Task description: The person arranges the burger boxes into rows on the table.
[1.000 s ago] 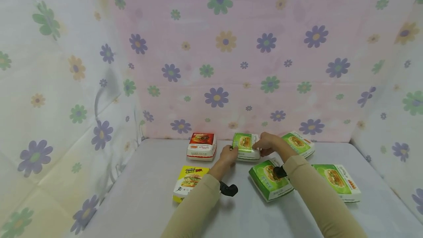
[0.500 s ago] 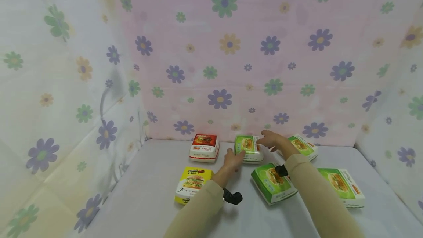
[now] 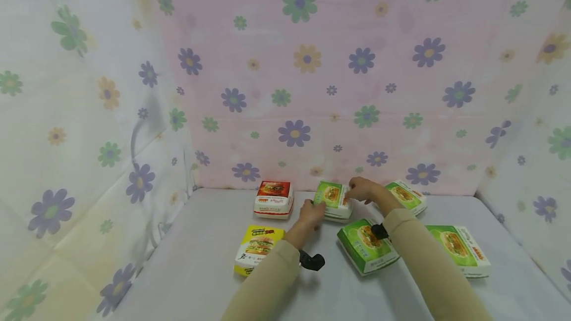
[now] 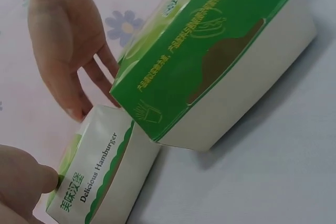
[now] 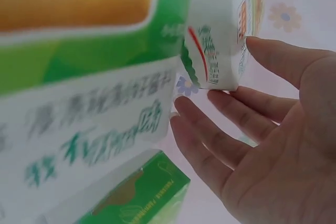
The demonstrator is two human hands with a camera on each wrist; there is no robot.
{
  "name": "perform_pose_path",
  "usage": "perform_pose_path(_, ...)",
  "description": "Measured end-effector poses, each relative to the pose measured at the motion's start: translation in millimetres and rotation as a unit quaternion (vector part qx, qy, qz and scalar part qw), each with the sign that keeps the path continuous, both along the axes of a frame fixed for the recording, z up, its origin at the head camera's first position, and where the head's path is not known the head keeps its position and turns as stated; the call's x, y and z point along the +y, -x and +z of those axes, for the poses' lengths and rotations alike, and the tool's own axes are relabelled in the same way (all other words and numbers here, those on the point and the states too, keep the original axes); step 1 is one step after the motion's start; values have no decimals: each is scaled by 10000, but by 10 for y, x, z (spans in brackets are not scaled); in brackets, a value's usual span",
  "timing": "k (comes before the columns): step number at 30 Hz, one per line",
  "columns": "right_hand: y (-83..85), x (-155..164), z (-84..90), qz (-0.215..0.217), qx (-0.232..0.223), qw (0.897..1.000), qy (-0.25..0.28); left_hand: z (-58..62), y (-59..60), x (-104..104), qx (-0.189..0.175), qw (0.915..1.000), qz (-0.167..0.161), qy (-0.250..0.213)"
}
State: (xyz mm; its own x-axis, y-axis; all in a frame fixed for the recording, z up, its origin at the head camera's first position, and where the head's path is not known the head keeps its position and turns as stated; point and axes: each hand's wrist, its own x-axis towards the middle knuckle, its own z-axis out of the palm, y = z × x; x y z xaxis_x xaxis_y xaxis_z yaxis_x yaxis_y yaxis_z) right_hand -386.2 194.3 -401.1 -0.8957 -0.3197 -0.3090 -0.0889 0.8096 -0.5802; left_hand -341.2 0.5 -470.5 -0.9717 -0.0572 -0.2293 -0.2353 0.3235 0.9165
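A green-and-white hamburger box (image 3: 332, 199) lies at the back middle of the table, turned slightly askew. My left hand (image 3: 309, 218) is at its front left corner; in the left wrist view the left thumb (image 4: 47, 179) rests on its upper edge. On the box's right side is my right hand (image 3: 365, 189), its thumb (image 5: 268, 51) against the box and its other fingers loosely stretched at the lower corner. Most of the left fingers are hidden in the left wrist view. A second green box (image 3: 367, 246) sits nearer, beneath the right wrist.
At left stand a red-topped burger box (image 3: 274, 198) and, nearer, a yellow one (image 3: 256, 249) partly behind the left sleeve. Two more green boxes sit at right, one at the back (image 3: 407, 197) and one in front (image 3: 459, 250). A flowered curtain (image 3: 330, 73) closes off the back.
Half a second ago both hands had drawn slightly off the back green box; now they are at its sides again. The box has turned slightly. The other boxes stay put.
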Motion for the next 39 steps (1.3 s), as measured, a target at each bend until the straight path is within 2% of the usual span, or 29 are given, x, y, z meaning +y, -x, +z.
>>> perform_pose_path(5,-62,-29,20,161,336,9985,-406,-17,87,-50,-51,9993,230,-286)
perform_pose_path(8,-91,-56,19,106,351,9980,-506,-59,161,-70,-147,9981,328,-508)
perform_pose_path(12,-133,-91,43,38,301,9976,-629,-64,188,-93,-216,9971,345,-638)
perform_pose_path(15,-148,-89,73,85,241,9972,-705,-33,160,-107,-275,9967,346,-686)
perform_pose_path(22,-135,-25,111,108,213,9978,-617,49,37,-115,-468,9977,257,-429)
perform_pose_path(29,-162,17,129,19,83,9992,-393,84,-78,-37,-522,9972,-12,-537)
perform_pose_path(35,-37,68,-1,114,-157,9998,-84,75,-88,28,-474,9981,33,-384)
perform_pose_path(39,-28,61,-5,205,-259,9995,13,70,-59,15,-560,9979,33,-314)
